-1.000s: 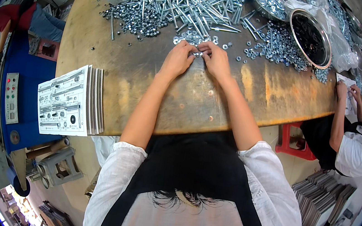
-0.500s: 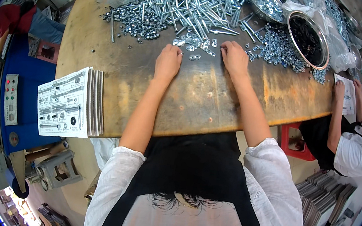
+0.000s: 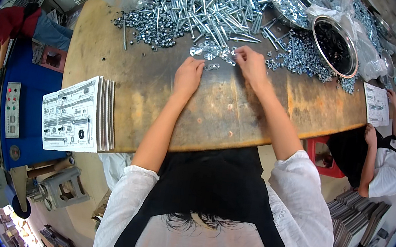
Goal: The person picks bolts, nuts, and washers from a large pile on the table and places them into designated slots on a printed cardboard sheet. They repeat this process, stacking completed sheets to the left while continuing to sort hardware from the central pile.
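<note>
Head view: washers (image 3: 210,55) lie just beyond the left hand (image 3: 188,76), beside the right hand (image 3: 252,66); either's grip I cannot tell.

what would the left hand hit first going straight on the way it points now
Most likely the loose silver washers just ahead of the left hand, though its height above the tabletop is hard to judge.

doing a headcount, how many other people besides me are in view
2: a person in red at far left, and a person in white at far right; others may be hidden.
</note>
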A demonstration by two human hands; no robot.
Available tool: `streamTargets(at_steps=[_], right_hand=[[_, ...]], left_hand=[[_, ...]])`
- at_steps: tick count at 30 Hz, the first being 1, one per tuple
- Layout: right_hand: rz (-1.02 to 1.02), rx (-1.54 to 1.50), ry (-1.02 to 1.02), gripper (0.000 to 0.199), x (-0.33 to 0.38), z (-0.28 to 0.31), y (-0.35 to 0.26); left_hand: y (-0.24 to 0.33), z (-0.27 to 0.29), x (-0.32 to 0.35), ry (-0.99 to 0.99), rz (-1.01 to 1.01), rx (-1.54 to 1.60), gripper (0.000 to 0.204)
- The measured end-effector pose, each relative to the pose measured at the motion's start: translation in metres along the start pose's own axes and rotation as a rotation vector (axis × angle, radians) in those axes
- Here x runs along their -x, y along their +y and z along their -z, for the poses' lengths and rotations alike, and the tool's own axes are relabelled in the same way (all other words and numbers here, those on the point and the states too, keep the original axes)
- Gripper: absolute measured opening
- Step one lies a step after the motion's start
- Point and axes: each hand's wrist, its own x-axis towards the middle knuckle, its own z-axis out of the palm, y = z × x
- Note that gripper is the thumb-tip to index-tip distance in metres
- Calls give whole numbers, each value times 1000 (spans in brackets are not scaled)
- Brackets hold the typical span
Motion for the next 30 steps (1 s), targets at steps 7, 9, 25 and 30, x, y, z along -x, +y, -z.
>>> streamTargets(at_steps=[7, 9, 25, 30], right_hand=[[-40, -100, -274, 14, 13, -32, -58], [-6, -35, -111, 14, 16, -38, -50], [-342, 60, 307, 23, 112, 273, 128], [-574, 840, 550, 36, 240, 478, 231]], left_hand=[[-1, 8, -2, -82, 113, 89, 19], [8, 7, -2, -114, 106, 80, 25], [4, 11, -12, -238, -121, 49, 26], [1, 13, -13, -325, -14, 116, 25]])
